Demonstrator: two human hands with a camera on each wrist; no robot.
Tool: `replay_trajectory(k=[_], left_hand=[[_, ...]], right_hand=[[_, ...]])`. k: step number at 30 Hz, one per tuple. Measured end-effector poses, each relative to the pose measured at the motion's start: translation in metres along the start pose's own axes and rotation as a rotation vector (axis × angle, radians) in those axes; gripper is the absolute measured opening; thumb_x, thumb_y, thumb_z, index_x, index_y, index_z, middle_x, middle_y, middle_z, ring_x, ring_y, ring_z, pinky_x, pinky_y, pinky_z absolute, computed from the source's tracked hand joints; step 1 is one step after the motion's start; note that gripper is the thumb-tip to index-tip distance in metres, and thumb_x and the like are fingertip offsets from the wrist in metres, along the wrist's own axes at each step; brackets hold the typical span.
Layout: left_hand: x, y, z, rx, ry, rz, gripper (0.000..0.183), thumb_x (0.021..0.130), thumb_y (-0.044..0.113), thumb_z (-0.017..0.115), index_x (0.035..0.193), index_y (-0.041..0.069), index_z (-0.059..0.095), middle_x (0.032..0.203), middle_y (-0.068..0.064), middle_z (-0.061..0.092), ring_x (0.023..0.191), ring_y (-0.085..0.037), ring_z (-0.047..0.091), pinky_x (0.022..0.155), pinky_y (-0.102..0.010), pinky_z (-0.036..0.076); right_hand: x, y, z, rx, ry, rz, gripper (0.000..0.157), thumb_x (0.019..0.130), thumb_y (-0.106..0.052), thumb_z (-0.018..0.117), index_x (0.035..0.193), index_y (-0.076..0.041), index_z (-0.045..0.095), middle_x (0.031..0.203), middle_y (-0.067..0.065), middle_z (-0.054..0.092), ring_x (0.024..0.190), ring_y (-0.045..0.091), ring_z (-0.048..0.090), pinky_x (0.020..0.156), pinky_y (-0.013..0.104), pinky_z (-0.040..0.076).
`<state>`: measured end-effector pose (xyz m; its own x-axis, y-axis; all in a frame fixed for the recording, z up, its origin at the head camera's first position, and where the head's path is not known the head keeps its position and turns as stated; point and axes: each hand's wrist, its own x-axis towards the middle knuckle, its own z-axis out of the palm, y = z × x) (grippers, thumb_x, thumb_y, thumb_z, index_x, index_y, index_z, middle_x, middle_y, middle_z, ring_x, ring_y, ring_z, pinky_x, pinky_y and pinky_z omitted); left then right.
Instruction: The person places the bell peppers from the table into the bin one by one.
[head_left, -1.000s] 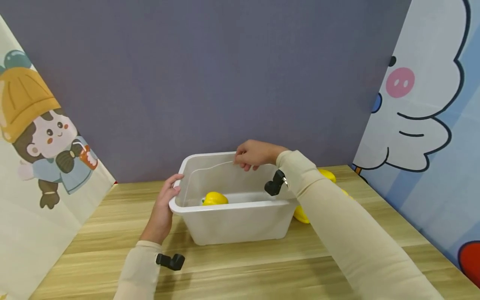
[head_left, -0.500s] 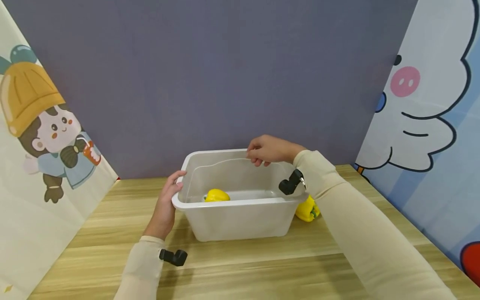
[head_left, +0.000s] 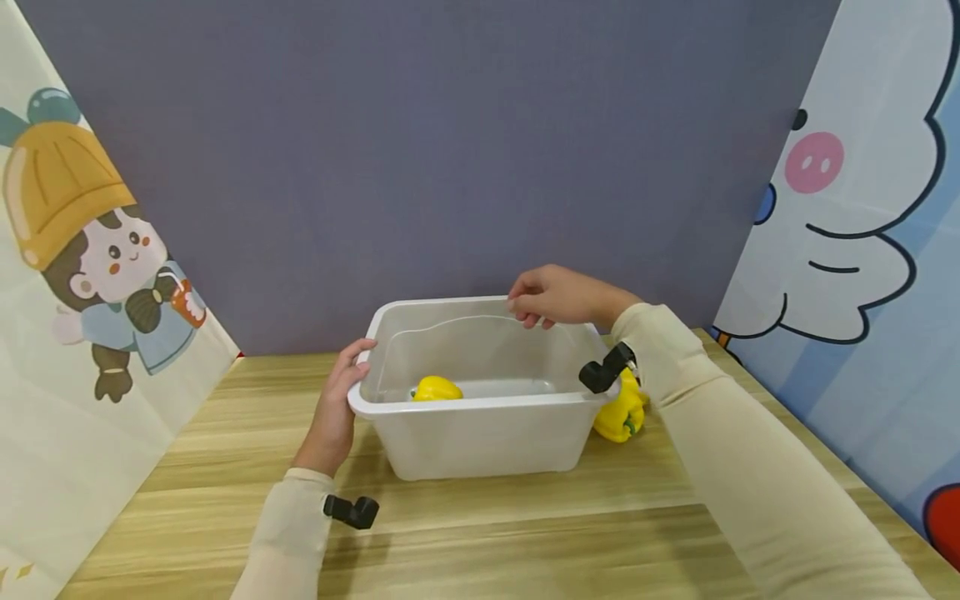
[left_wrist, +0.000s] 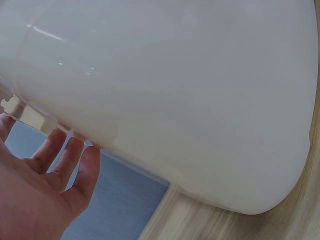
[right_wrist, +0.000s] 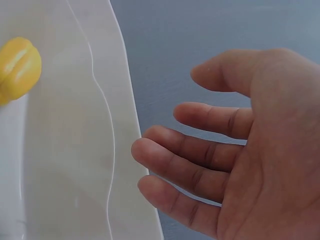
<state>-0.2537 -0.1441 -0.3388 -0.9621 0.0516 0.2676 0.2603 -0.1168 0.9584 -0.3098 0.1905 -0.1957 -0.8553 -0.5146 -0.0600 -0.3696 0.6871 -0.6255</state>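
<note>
A white plastic bin (head_left: 480,442) stands on the wooden table, with one yellow bell pepper (head_left: 437,388) lying inside toward its left end. My left hand (head_left: 335,404) holds the bin's left rim; in the left wrist view its fingertips touch the outer wall. Above the back rim, toward the right, hovers my right hand (head_left: 566,296). The right wrist view shows its fingers (right_wrist: 175,155) loosely bent, with nothing between them and the thumb. More yellow bell pepper (head_left: 621,412) shows outside the bin's right end, partly hidden by the right sleeve; how many are there I cannot tell.
A grey-blue wall (head_left: 450,167) rises close behind the bin. Printed cartoon panels flank the wooden table (head_left: 480,533) on the left and right. Each wrist carries a small black camera mount (head_left: 352,511).
My right hand has drifted right along the back rim, fingers still bent. The left hand keeps its place on the bin's rim. More of the pepper outside the bin now shows.
</note>
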Motion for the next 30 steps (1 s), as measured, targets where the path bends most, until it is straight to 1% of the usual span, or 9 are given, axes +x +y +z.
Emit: replay_trajectory(k=[4,6,12,17,22,27,30], left_hand=[[0.001,-0.001,-0.001,0.004,-0.009,0.001,0.04,0.102,0.018,0.036,0.14,0.009,0.043,0.136,-0.016,0.045,0.111,-0.022,0.049,0.095,-0.036,0.04],[0.001,-0.002,-0.002,0.004,-0.01,0.004,0.04,0.101,0.018,0.036,0.14,0.009,0.043,0.135,-0.015,0.045,0.111,-0.022,0.049,0.095,-0.036,0.04],[0.001,-0.002,-0.002,0.004,-0.008,0.012,0.04,0.101,0.019,0.037,0.139,0.009,0.044,0.131,-0.016,0.047,0.109,-0.022,0.051,0.091,-0.033,0.043],[0.001,-0.002,-0.003,0.009,-0.011,0.01,0.041,0.101,0.019,0.036,0.14,0.008,0.043,0.129,-0.016,0.048,0.106,-0.018,0.052,0.088,-0.03,0.044],[0.001,0.0,-0.004,0.004,-0.01,0.012,0.042,0.101,0.019,0.035,0.141,0.007,0.042,0.129,-0.016,0.048,0.104,-0.015,0.052,0.086,-0.027,0.044],[0.001,0.0,-0.005,-0.004,-0.015,0.012,0.042,0.101,0.019,0.035,0.141,0.007,0.042,0.124,-0.011,0.051,0.103,-0.015,0.053,0.087,-0.027,0.044],[0.001,-0.001,-0.005,-0.012,-0.011,0.013,0.042,0.101,0.019,0.036,0.14,0.007,0.042,0.122,-0.011,0.052,0.105,-0.019,0.052,0.087,-0.027,0.044]], right_hand=[[-0.006,0.001,0.0,0.001,0.008,0.0,0.029,0.101,-0.028,0.057,0.12,-0.007,0.064,0.105,0.008,0.066,0.097,0.023,0.064,0.083,0.038,0.054],[-0.007,0.003,-0.001,0.003,0.008,-0.003,0.03,0.101,-0.029,0.057,0.12,-0.007,0.063,0.105,0.008,0.066,0.097,0.023,0.064,0.083,0.039,0.054],[-0.015,0.011,-0.001,0.018,0.015,0.011,0.032,0.101,-0.03,0.057,0.122,-0.007,0.063,0.107,0.008,0.067,0.099,0.023,0.064,0.084,0.04,0.054],[-0.023,0.015,-0.001,0.005,0.028,0.014,0.033,0.102,-0.03,0.057,0.123,-0.007,0.062,0.11,0.007,0.067,0.101,0.025,0.065,0.085,0.04,0.054],[-0.029,0.018,-0.001,-0.02,0.043,0.006,0.032,0.102,-0.03,0.057,0.124,-0.007,0.062,0.109,0.006,0.067,0.101,0.026,0.064,0.085,0.04,0.054],[-0.036,0.019,0.001,-0.027,0.056,0.021,0.032,0.102,-0.031,0.057,0.124,-0.009,0.063,0.109,0.006,0.067,0.102,0.027,0.064,0.086,0.041,0.054],[-0.039,0.019,0.001,-0.019,0.062,0.022,0.032,0.101,-0.031,0.057,0.123,-0.008,0.063,0.109,0.006,0.067,0.101,0.025,0.064,0.087,0.042,0.053]])
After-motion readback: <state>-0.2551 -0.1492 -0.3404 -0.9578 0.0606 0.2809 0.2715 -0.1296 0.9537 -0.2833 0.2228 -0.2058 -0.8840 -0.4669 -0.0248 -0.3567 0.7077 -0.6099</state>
